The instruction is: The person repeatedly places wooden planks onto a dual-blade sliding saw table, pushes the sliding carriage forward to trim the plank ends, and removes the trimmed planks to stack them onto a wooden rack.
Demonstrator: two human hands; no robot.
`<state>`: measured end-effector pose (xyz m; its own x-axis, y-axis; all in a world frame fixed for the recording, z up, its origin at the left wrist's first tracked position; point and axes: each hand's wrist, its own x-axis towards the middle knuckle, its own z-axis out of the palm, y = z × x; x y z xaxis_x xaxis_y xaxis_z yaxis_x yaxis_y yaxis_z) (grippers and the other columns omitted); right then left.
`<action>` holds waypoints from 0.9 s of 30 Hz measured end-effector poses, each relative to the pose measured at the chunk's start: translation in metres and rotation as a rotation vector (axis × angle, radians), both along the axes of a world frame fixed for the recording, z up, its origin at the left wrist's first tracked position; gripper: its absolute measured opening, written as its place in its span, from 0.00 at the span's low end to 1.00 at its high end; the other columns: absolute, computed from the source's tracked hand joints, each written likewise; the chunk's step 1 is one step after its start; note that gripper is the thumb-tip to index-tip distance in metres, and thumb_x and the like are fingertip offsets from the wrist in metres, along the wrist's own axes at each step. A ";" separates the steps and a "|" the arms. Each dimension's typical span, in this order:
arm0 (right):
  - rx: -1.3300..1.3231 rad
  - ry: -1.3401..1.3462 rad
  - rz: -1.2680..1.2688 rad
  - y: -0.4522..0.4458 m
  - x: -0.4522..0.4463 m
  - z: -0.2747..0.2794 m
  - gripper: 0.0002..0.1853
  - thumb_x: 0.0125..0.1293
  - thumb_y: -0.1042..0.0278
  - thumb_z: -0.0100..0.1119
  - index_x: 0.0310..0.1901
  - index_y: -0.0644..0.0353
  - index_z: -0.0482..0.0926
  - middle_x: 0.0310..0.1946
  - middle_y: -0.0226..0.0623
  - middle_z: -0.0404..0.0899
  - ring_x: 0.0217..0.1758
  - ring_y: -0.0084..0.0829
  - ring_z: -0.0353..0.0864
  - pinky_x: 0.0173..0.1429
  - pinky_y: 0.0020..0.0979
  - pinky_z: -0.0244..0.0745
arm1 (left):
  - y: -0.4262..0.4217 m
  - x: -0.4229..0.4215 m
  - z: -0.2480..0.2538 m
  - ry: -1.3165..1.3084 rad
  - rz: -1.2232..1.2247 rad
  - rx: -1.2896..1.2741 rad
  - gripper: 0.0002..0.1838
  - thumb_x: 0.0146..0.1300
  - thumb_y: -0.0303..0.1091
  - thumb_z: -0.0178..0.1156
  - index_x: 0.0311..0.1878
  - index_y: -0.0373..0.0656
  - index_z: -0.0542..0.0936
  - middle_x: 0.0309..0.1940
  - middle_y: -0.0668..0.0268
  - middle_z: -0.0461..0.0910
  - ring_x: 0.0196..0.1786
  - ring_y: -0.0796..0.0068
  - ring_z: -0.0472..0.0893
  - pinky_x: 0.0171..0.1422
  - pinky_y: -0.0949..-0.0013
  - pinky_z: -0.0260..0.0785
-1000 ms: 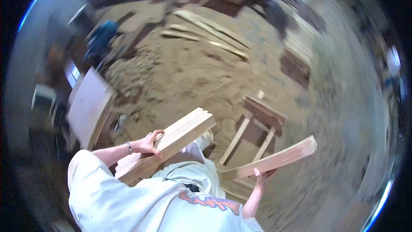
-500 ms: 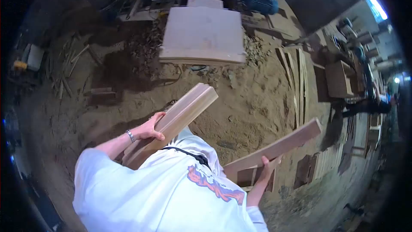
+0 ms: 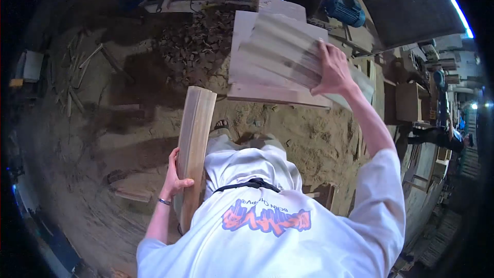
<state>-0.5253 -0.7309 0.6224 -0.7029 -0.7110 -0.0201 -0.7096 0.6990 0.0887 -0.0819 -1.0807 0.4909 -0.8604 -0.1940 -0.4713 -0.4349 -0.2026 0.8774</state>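
My left hand (image 3: 178, 176) is wrapped around a bundle of wooden boards (image 3: 195, 128), held upright along my left side. The bundle's upper end points toward the machine. Out in front, my right hand (image 3: 337, 69) grips a wide wooden board (image 3: 288, 51) by its right part, thumb at the near edge. Motion blurs this board. It lies slantwise over the pale flat table (image 3: 244, 80) of the machine; whether it touches the surface I cannot tell.
A blue motor (image 3: 343, 9) sits behind the table on the right. Wood offcuts (image 3: 198, 41) are heaped on the sandy floor to its left. Thin strips (image 3: 77, 80) lie farther left. On the right stand a wooden box (image 3: 409, 102) and a person (image 3: 442, 136) in dark clothes.
My right hand has swung its board up from low on my right to over the table. The left bundle has turned more upright. My view has shifted left.
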 end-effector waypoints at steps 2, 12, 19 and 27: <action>0.156 -0.014 0.107 -0.017 -0.042 -0.042 0.78 0.20 0.40 0.81 0.74 0.69 0.47 0.61 0.54 0.64 0.65 0.48 0.64 0.69 0.48 0.58 | 0.010 -0.013 -0.014 -0.011 0.038 -0.062 0.74 0.25 0.59 0.81 0.75 0.43 0.49 0.66 0.55 0.62 0.70 0.59 0.63 0.76 0.57 0.53; 0.173 -0.241 0.291 -0.044 -0.099 -0.146 0.82 0.16 0.32 0.81 0.74 0.68 0.47 0.59 0.52 0.65 0.64 0.47 0.64 0.67 0.48 0.58 | 0.048 -0.061 0.082 -0.133 0.264 -0.249 0.74 0.24 0.62 0.80 0.75 0.42 0.49 0.65 0.54 0.62 0.68 0.58 0.66 0.73 0.56 0.58; -0.027 -0.510 0.099 -0.031 -0.064 -0.138 0.76 0.25 0.22 0.74 0.73 0.65 0.52 0.62 0.56 0.64 0.69 0.52 0.60 0.71 0.56 0.52 | 0.046 -0.215 0.104 0.010 -0.048 -0.462 0.75 0.24 0.63 0.78 0.75 0.41 0.48 0.69 0.53 0.59 0.72 0.54 0.60 0.77 0.53 0.51; -0.495 -0.485 -0.137 -0.014 0.012 -0.143 0.47 0.51 0.39 0.71 0.67 0.61 0.66 0.63 0.53 0.67 0.68 0.54 0.63 0.73 0.56 0.54 | 0.092 -0.472 0.074 0.300 -0.686 -1.150 0.67 0.22 0.53 0.73 0.73 0.47 0.55 0.65 0.42 0.61 0.71 0.44 0.58 0.75 0.48 0.50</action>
